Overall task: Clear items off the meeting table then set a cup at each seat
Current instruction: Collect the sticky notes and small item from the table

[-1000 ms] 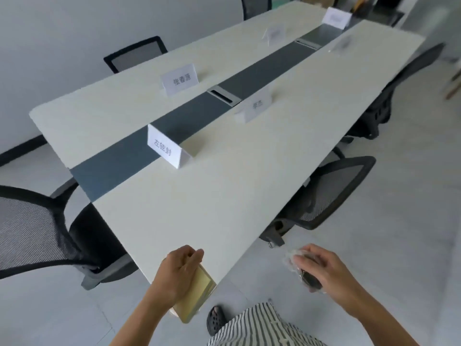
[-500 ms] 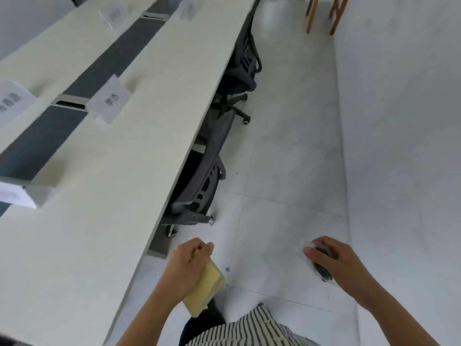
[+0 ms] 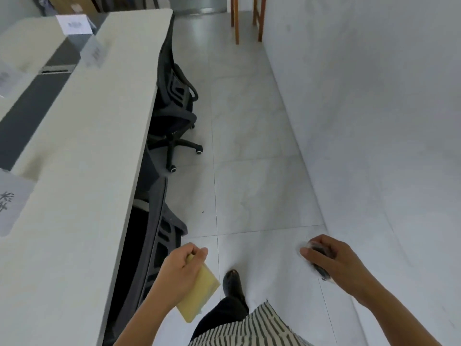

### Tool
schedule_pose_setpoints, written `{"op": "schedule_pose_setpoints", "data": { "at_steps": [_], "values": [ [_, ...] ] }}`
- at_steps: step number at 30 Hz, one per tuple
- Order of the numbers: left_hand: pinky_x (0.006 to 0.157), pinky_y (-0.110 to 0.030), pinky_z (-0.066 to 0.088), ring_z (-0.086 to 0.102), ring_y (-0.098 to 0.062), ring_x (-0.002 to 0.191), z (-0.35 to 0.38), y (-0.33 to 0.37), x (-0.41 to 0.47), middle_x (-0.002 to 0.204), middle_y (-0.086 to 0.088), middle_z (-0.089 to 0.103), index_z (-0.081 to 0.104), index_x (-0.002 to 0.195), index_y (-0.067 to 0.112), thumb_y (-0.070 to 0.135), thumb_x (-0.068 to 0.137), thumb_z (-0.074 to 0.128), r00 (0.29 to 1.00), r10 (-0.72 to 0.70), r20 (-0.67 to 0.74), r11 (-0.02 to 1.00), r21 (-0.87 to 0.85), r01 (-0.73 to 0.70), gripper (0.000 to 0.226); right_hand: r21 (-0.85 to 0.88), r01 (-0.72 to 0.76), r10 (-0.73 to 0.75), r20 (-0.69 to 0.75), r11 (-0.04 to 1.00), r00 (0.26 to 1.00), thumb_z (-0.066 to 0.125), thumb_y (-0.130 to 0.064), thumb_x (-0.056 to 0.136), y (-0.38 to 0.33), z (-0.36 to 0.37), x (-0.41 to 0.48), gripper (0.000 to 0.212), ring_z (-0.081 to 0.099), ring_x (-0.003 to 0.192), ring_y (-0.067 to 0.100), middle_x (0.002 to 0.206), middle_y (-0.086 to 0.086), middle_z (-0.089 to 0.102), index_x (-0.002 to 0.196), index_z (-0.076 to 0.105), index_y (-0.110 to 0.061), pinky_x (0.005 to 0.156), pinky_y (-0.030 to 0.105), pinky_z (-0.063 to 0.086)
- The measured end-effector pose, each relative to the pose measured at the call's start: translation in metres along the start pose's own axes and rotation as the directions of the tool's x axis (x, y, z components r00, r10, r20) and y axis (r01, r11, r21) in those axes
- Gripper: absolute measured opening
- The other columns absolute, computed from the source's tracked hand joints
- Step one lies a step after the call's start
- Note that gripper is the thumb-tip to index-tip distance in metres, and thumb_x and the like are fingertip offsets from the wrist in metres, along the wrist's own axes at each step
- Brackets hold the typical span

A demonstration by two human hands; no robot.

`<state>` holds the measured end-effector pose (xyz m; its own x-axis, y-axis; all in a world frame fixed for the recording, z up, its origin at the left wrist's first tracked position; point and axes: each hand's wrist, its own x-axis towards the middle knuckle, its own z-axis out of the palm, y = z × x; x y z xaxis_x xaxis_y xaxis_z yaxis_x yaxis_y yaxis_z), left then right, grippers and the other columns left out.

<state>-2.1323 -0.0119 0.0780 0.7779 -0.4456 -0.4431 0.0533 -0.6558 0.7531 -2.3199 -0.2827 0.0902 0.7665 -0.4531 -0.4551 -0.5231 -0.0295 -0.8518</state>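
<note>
I'm walking the aisle alongside the tabletop (image 3: 82, 156), both hands full. My left hand (image 3: 180, 273) is wrapped around a yellow pad (image 3: 199, 295), tilted with one corner pointing at the floor, just off the tabletop's near edge. My right hand (image 3: 331, 258) is curled over a small dark object in clear crinkly wrap (image 3: 320, 268), too blurred to name, held out over the floor on the far side from the tabletop. No cups anywhere in view yet.

What could slip? The pad's only pinched at its upper end, so a swing of my arm could flip it loose. The office chairs (image 3: 172, 116) stick out from under the tabletop, and their wheeled base sits right by my path: a toe could catch it.

Against half a second ago, the view has swung further along the aisle: the tabletop's far end and the wooden legs (image 3: 235, 21) beyond it show more fully, my foot has stepped forward, and the name cards (image 3: 73, 24) sit further to the side. My grips look unchanged.
</note>
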Motion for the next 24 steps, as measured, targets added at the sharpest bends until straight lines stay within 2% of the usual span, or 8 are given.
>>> {"op": "schedule_pose_setpoints", "data": {
  "at_steps": [3,8,14,19,22,24],
  "values": [
    [0.055,-0.025,0.037,0.041,-0.005,0.047,-0.014,0.049,0.061,0.048,0.01,0.046,0.063,0.077,0.01,0.036,0.094,0.056,0.997,0.067,0.045,0.998,0.017,-0.068,0.032,0.025,0.019,-0.017,-0.067,0.999,0.998,0.073,-0.049,0.073,-0.04,-0.019,0.04,0.041,0.045,0.045,0.015,0.05,0.002,0.054,0.078,0.061,-0.01,0.05,0.022,0.043],
    [0.051,-0.02,0.034,0.042,-0.001,0.043,-0.022,0.114,0.157,0.048,0.012,0.048,0.062,0.075,0.011,0.036,0.094,0.056,0.986,0.133,0.102,0.986,0.085,-0.142,0.032,0.054,0.006,0.0,-0.116,0.999,0.993,0.073,-0.033,0.084,-0.069,-0.049,0.106,0.031,0.044,0.048,0.017,0.053,0.004,0.053,0.082,0.059,-0.005,0.05,0.023,0.041],
    [0.054,-0.025,0.036,0.041,-0.006,0.048,-0.002,0.162,0.269,0.054,0.006,0.046,0.065,0.079,0.008,0.035,0.093,0.057,0.987,0.082,0.142,0.991,0.097,-0.096,0.032,0.05,-0.108,0.113,-0.1,0.993,0.989,0.074,-0.034,0.083,-0.078,-0.098,0.208,0.029,0.045,0.046,0.013,0.052,-0.001,0.054,0.077,0.061,-0.009,0.05,0.023,0.04],
    [0.051,-0.02,0.033,0.037,-0.003,0.044,0.003,0.235,0.369,0.05,0.007,0.043,0.066,0.081,0.006,0.03,0.095,0.057,0.996,0.069,0.062,0.994,0.08,-0.074,0.029,0.005,-0.107,0.107,-0.105,0.994,0.989,0.075,-0.038,0.081,-0.122,-0.168,0.333,0.03,0.047,0.048,0.011,0.052,-0.004,0.055,0.075,0.062,-0.012,0.055,0.028,0.043],
    [0.054,-0.024,0.034,0.037,-0.003,0.044,-0.002,0.284,0.421,0.047,0.008,0.042,0.065,0.078,0.003,0.024,0.095,0.057,0.997,0.067,0.022,0.997,0.032,-0.068,0.028,-0.005,-0.034,0.034,-0.042,0.999,0.999,0.075,-0.041,0.078,-0.173,-0.202,0.409,0.038,0.046,0.047,0.013,0.054,0.001,0.056,0.078,0.06,-0.006,0.052,0.026,0.042],
    [0.058,-0.031,0.037,0.04,-0.009,0.049,-0.003,0.307,0.454,0.05,0.005,0.043,0.063,0.076,0.002,0.023,0.095,0.058,0.998,0.062,-0.017,0.997,0.035,-0.062,0.028,-0.067,0.022,-0.022,0.0,0.998,1.0,0.074,-0.039,0.08,-0.203,-0.219,0.461,0.035,0.046,0.051,0.015,0.058,0.004,0.055,0.079,0.06,-0.007,0.055,0.03,0.042]
  ]
}}
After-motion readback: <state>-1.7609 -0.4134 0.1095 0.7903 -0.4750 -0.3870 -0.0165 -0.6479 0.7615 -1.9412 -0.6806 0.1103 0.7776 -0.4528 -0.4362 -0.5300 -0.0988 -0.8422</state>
